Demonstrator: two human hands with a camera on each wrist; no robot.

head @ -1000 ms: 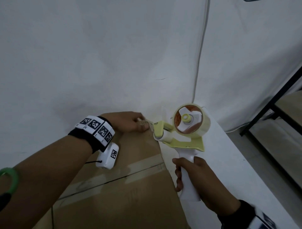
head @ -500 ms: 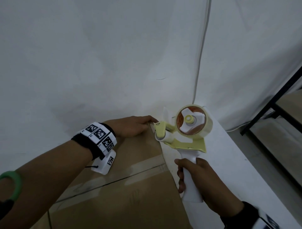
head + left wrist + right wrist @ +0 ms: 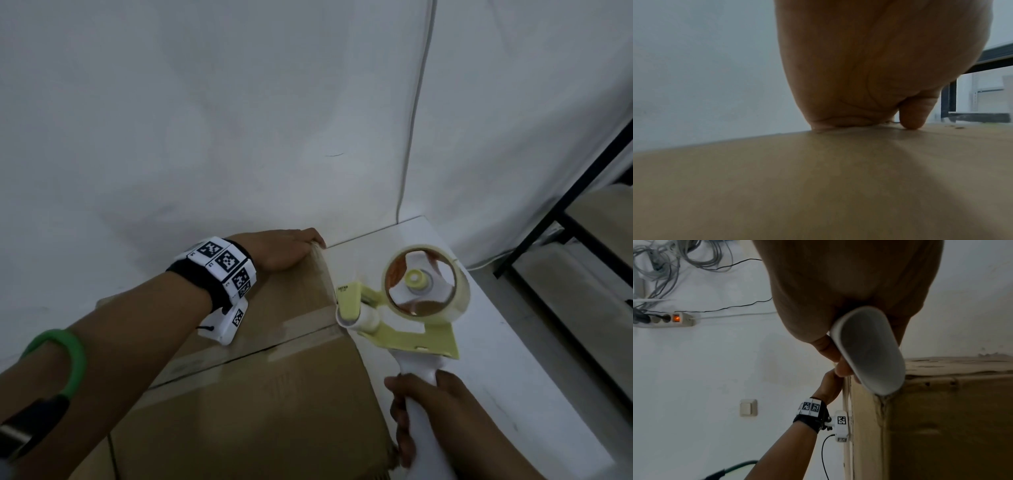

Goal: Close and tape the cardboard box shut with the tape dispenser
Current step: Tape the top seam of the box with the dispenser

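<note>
The cardboard box (image 3: 274, 394) lies with its flaps closed and an older taped seam (image 3: 274, 329) across the top. My left hand (image 3: 284, 251) rests on the far right corner, thumb tip (image 3: 912, 116) touching the box top (image 3: 818, 186). A clear tape strip (image 3: 323, 274) runs from that corner along the right edge to the tape dispenser (image 3: 411, 308), which has a yellow frame and a clear roll. My right hand (image 3: 438, 411) grips its white handle (image 3: 869, 350) beside the box (image 3: 941, 418). Where my left fingertips lie is hidden.
The box sits on a white table (image 3: 513, 377) against a white wall with a cable (image 3: 414, 120) running down it. A black shelf frame (image 3: 565, 205) stands to the right. The right wrist view shows a power strip (image 3: 668, 320) and a wall switch (image 3: 748, 407).
My left hand went from pinching the tape end to lying on the box corner. The dispenser moved back along the right edge toward me, drawing out tape.
</note>
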